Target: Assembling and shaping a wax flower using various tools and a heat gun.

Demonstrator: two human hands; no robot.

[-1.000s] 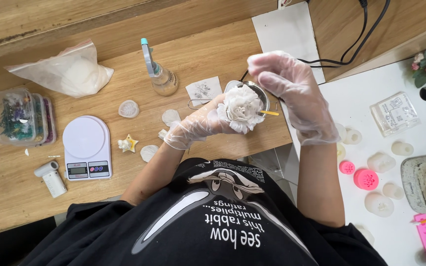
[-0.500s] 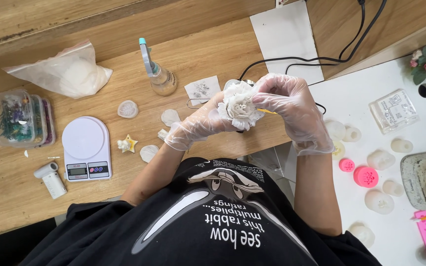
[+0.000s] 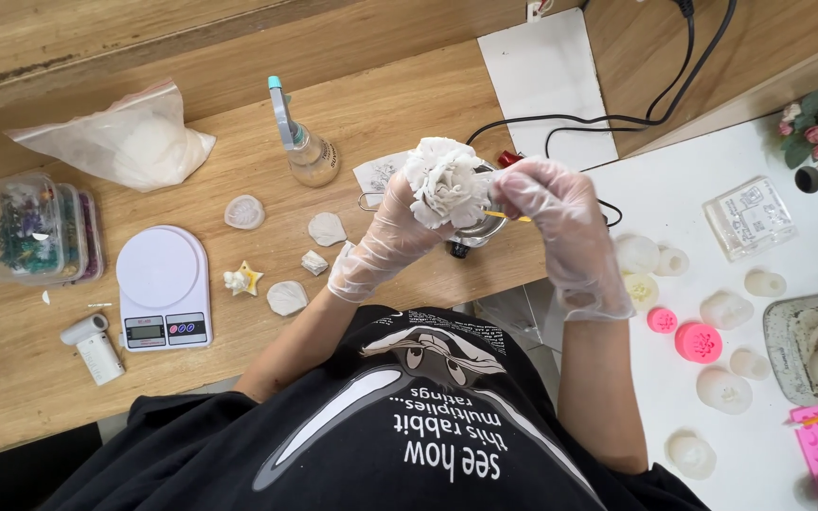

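Holding a white ruffled flower (image 3: 445,182) up over the edge of the wooden table (image 3: 239,123), the left hand (image 3: 392,232), in a thin clear glove, has its fingers closed around the bloom from below and the left. The right hand (image 3: 560,222), also gloved, meets it from the right, its fingertips pinched on a thin yellow stick (image 3: 502,217) that touches the flower's side. Just behind and under the flower sits a small metal cup (image 3: 478,230), mostly hidden. Left of the grip lie several pale shell-shaped moulds (image 3: 326,228) and a small star-shaped piece (image 3: 243,279); further left stands a white kitchen scale (image 3: 163,284). Beyond the flower stands a clear glass bottle (image 3: 312,159). Right of the hands, on the white table (image 3: 674,189), sit two pink round moulds (image 3: 684,333).
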